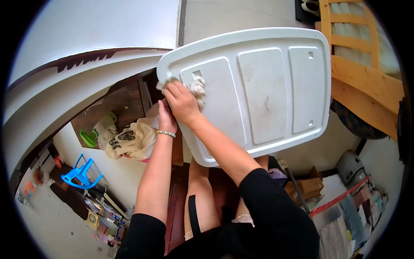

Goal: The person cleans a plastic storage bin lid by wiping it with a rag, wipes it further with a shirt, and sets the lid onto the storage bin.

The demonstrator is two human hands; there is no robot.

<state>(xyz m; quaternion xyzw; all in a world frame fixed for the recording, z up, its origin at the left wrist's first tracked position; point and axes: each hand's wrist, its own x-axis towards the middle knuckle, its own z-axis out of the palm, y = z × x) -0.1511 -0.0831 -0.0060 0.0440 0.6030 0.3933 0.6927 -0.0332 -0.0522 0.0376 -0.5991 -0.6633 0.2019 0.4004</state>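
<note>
A large white plastic storage box lid [265, 97] with raised panels is held tilted above my legs. Grey smudges mark its middle panel. My left hand [167, 118], with a beaded bracelet at the wrist, grips the lid's left edge; its thumb shows and the other fingers are hidden. My right hand [183, 102] presses a crumpled whitish cloth [198, 91] onto the lid's left end, near a small square recess. Its fingers are closed over the cloth, close to the left edge.
A cream fabric bag [137, 140] with a dark print lies on a brown surface at left. A blue plastic stool [82, 173] stands below it. A wooden bed frame [362, 82] is at right, with cardboard boxes [311, 185] and folded cloths [334, 237] lower right.
</note>
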